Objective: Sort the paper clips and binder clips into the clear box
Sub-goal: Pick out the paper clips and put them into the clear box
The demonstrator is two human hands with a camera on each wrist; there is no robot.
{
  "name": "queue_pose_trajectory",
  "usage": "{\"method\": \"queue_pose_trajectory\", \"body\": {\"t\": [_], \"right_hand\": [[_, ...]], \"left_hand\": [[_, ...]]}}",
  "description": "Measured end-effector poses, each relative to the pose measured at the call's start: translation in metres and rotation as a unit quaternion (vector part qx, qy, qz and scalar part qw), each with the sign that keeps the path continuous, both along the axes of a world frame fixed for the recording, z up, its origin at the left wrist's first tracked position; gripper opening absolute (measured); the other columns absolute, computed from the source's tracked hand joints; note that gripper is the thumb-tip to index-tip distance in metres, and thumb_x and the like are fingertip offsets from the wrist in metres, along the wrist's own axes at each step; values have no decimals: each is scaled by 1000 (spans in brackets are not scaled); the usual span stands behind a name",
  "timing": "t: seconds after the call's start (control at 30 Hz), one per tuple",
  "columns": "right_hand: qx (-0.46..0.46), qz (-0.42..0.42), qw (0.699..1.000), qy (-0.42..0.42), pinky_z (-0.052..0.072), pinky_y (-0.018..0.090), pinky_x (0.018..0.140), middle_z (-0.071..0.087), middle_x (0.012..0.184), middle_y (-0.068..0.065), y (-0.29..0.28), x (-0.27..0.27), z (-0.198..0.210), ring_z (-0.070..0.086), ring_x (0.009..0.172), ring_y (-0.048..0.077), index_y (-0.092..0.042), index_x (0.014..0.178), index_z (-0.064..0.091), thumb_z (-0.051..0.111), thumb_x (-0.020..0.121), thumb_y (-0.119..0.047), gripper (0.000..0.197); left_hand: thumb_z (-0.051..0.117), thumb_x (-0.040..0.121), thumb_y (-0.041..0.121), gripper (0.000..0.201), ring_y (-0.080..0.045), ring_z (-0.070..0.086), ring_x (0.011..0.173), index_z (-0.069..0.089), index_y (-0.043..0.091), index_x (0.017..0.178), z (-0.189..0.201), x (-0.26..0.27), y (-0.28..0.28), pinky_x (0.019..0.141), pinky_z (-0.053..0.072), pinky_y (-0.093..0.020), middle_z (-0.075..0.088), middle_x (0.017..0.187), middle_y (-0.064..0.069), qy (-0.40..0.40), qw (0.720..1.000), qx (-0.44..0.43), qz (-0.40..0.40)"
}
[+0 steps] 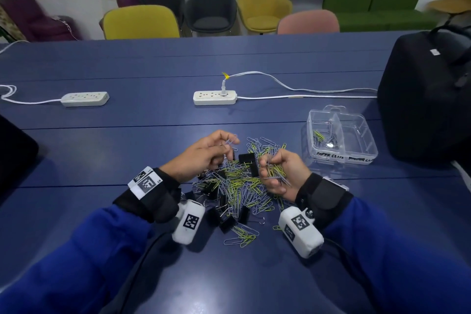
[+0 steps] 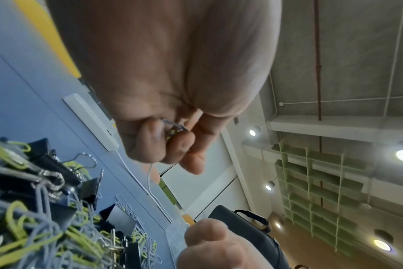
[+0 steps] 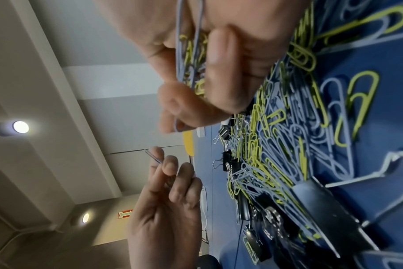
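Observation:
A heap of grey and yellow-green paper clips (image 1: 239,186) mixed with black binder clips (image 1: 246,158) lies on the blue table (image 1: 127,150) between my hands. My left hand (image 1: 216,145) hovers over the heap's far left and pinches a few paper clips (image 2: 173,130) in curled fingers. My right hand (image 1: 274,173), at the heap's right side, grips a bunch of paper clips (image 3: 191,60) in its fist. The clear box (image 1: 356,158) stands to the right, with some paper clips (image 1: 322,139) in its left compartment.
Two white power strips (image 1: 214,97) (image 1: 85,99) with cables lie across the table's middle. A black bag (image 1: 425,99) stands at the right edge just beyond the box. A dark object (image 1: 15,145) sits at the left edge. Chairs line the far side.

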State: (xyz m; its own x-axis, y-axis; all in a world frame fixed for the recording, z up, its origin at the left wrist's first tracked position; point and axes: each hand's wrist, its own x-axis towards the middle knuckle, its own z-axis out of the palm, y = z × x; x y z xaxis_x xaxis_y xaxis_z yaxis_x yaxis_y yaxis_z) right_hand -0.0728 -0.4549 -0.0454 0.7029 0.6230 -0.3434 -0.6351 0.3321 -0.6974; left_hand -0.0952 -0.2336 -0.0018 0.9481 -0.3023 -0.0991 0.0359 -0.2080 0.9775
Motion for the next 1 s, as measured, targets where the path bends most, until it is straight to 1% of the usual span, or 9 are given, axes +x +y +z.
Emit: {"method": "queue_pose_trajectory", "body": {"t": [0.13, 0.2, 0.3, 0.37, 0.43, 0.57, 0.73, 0.87, 1.0], "right_hand": [[-40, 2, 999, 22, 23, 13, 33, 50, 70, 8, 0, 0, -1, 39, 40, 13, -9, 74, 52, 31, 74, -16, 23], [-44, 4, 999, 27, 21, 14, 34, 50, 72, 7, -1, -1, 3, 38, 44, 13, -12, 70, 48, 34, 76, -24, 19], [-80, 2, 997, 22, 14, 14, 38, 49, 69, 5, -3, 1, 6, 32, 45, 13, -16, 62, 40, 38, 87, -50, 42], [-101, 1, 995, 25, 13, 13, 38, 48, 64, 5, -2, 2, 6, 31, 42, 12, -17, 57, 36, 37, 90, -61, 55], [-105, -1, 994, 25, 16, 10, 35, 47, 61, 4, -1, 2, 5, 31, 38, 11, -19, 52, 35, 38, 94, -51, 53], [-94, 8, 995, 28, 22, 11, 31, 51, 63, 4, -1, 2, 1, 34, 37, 11, -19, 56, 42, 37, 93, -30, 39], [-147, -1, 989, -4, 28, 17, 32, 70, 83, 10, 0, -3, 2, 47, 47, 11, -2, 99, 62, 39, 92, -10, 26], [-144, 0, 990, -8, 35, 19, 36, 69, 100, 17, 0, -4, 2, 54, 55, 13, 3, 108, 59, 33, 89, 5, 33], [-166, -34, 985, 13, 30, 18, 34, 66, 83, 14, -3, 0, -4, 46, 49, 13, 0, 99, 59, 30, 81, 7, 35]], "left_hand": [[39, 78, 11, 10, -9, 26, 49, 41, 20, 77, -4, 6, 2, 42, 18, -18, 40, 66, 1, 83, 993, -43, 73], [39, 84, 26, 16, -10, 20, 50, 34, 25, 69, -1, 8, 0, 42, 14, -20, 30, 62, 5, 112, 991, -2, 77], [38, 95, 46, 41, -13, 20, 50, 30, 24, 61, 1, 8, -4, 50, 19, -29, 26, 56, 8, 49, 983, 154, 85], [32, 100, 46, 51, -14, 29, 51, 38, 14, 60, -2, 11, -5, 55, 26, -30, 33, 57, 5, -38, 952, 300, 53], [29, 103, 42, 50, -17, 43, 61, 48, 9, 70, -5, 13, -6, 61, 34, -29, 45, 65, 1, -86, 918, 387, -7], [35, 101, 41, 29, -22, 58, 84, 55, 20, 94, -13, 17, -8, 72, 43, -32, 63, 86, 0, -130, 878, 456, -68], [64, 77, 62, 38, -14, 48, 77, 61, 32, 98, -13, 17, -16, 66, 34, -28, 52, 74, 13, -164, 793, 584, -49], [65, 81, 46, 21, -17, 60, 88, 67, 28, 92, -13, 21, -17, 67, 36, -27, 66, 87, 9, -191, 790, 581, -43], [60, 88, 44, 18, -8, 49, 63, 66, 28, 90, -7, 21, -13, 57, 32, -26, 52, 60, 11, -189, 831, 523, -23]]}}
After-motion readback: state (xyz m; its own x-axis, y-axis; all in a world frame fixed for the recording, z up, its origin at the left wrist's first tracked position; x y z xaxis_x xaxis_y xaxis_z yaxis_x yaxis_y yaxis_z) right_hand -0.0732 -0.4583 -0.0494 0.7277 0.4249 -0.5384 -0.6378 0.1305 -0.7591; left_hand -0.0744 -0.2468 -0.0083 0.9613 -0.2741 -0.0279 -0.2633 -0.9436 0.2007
